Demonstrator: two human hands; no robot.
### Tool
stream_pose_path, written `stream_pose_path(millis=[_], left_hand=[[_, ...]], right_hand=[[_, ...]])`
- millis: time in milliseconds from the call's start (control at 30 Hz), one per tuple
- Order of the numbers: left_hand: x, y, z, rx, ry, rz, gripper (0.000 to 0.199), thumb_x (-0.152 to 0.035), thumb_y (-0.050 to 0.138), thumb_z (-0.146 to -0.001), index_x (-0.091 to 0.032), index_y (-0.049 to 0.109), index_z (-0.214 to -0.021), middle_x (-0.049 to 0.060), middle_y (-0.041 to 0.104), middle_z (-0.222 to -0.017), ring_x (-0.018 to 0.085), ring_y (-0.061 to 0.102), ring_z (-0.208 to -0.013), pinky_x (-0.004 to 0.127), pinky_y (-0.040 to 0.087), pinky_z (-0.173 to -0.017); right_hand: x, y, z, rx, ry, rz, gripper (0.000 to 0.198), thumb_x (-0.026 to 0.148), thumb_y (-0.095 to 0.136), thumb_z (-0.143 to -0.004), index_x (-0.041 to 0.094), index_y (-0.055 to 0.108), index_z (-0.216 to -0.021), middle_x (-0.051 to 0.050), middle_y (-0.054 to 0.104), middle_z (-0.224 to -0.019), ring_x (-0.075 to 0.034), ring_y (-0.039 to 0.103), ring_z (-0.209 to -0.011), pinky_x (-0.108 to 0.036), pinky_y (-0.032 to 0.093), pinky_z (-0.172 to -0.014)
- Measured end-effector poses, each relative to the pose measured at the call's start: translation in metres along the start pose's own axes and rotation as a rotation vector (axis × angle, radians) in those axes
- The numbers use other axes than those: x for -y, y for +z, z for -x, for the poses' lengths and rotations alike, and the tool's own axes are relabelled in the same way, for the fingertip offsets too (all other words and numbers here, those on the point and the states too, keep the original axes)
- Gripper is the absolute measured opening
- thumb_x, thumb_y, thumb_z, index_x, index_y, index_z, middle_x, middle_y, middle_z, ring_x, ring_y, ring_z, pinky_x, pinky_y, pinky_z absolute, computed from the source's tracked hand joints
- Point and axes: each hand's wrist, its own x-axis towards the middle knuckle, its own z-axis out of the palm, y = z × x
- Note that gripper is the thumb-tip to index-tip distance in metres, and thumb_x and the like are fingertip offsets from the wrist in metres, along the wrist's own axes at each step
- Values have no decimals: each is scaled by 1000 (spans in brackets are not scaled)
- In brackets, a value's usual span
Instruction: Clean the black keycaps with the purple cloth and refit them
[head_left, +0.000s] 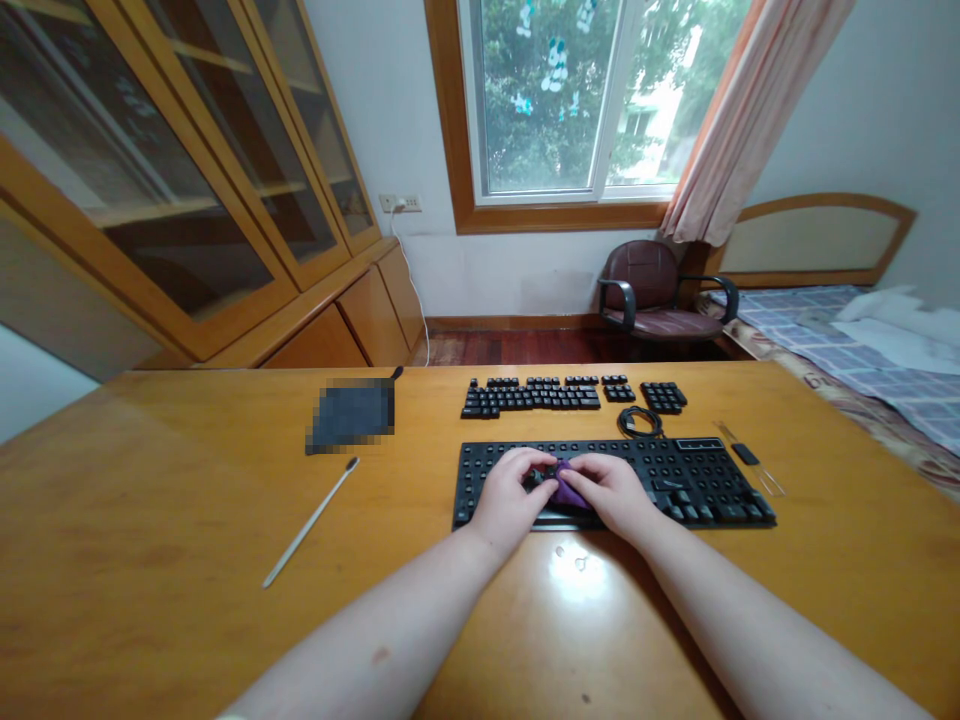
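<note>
Both hands are over a black keyboard [697, 475] whose key positions mostly show bare switches, with a few keycaps still on its lower right. My right hand [616, 490] is closed on a small purple cloth [571, 490], bunched between its fingers. Touching the cloth from the left, my left hand [514, 488] has its thumb and fingers pinched together. A small dark thing seems to be between the two hands, but the fingers mostly cover it. Behind the keyboard lie loose black keycaps [532, 398], laid out in rows.
A coiled black cable [640, 422] rests behind the keyboard. To the right is a wire puller with a black handle [744, 454]. A long white-handled brush [311, 522] and a dark, pixelated flat item [352, 415] lie left on the wooden table [150, 520].
</note>
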Motion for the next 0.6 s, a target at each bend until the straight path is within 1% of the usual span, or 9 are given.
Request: stream_pose_path(millis=[133, 300, 367, 433, 500, 533, 567, 600], left_hand=[[0, 0, 1, 11, -7, -9, 16, -16, 61, -72, -21, 65, -87, 3, 62, -92, 17, 57, -91, 33, 49, -84], [-7, -5, 0, -5, -32, 5, 18, -20, 57, -75, -21, 65, -91, 4, 63, -94, 17, 58, -92, 33, 49, -84], [-9, -11, -3, -31, -36, 35, 17, -19, 56, -75, -20, 65, -90, 5, 62, -95, 17, 58, -92, 32, 49, -84], [-9, -20, -9, -82, -55, 49, 15, -18, 57, -73, -19, 65, -86, 5, 60, -95, 17, 57, -92, 30, 50, -82], [-7, -30, -15, -105, -133, 25, 13, -18, 58, -70, -18, 65, -81, 5, 59, -91, 15, 58, -84, 27, 50, -76], [-5, -35, -18, -101, -170, 18, 13, -18, 59, -69, -17, 64, -81, 4, 59, -89, 14, 58, -81, 27, 50, -75], [-3, -40, -21, -132, -196, 20, 13, -18, 58, -69, -17, 63, -80, 4, 60, -86, 14, 59, -78, 27, 49, -75], [-1, -44, -23, -136, -215, 28, 13, -18, 58, -68, -16, 62, -80, 3, 61, -83, 13, 59, -76, 26, 49, -75]], right_hand=[[0, 0, 0, 5, -22, 18, 22, 38, 54, -78, 20, 66, -71, -2, 67, -71, -18, 60, -68, -28, 46, -65], [-1, -1, 0, -23, -24, 18, 21, 37, 54, -78, 20, 67, -74, -2, 68, -73, -19, 61, -69, -29, 46, -67], [-1, 0, 1, -23, -19, 17, 22, 38, 54, -78, 20, 66, -75, -3, 68, -74, -19, 61, -70, -29, 46, -68], [-1, 0, 1, -22, -13, 16, 23, 39, 53, -79, 20, 66, -75, -3, 68, -74, -19, 61, -70, -29, 46, -68], [-1, 0, 1, -23, -7, 14, 23, 39, 53, -79, 21, 66, -75, -3, 68, -74, -19, 61, -71, -29, 46, -68], [-2, 1, 0, -28, -3, 15, 23, 39, 53, -79, 21, 66, -74, -3, 68, -74, -19, 61, -71, -29, 46, -68], [-3, 1, 0, -36, 1, 15, 23, 39, 54, -78, 20, 66, -74, -3, 68, -75, -19, 61, -71, -29, 46, -68], [-4, 1, 0, -47, 5, 13, 23, 39, 54, -78, 20, 67, -74, -3, 68, -75, -20, 61, -71, -29, 46, -68]])
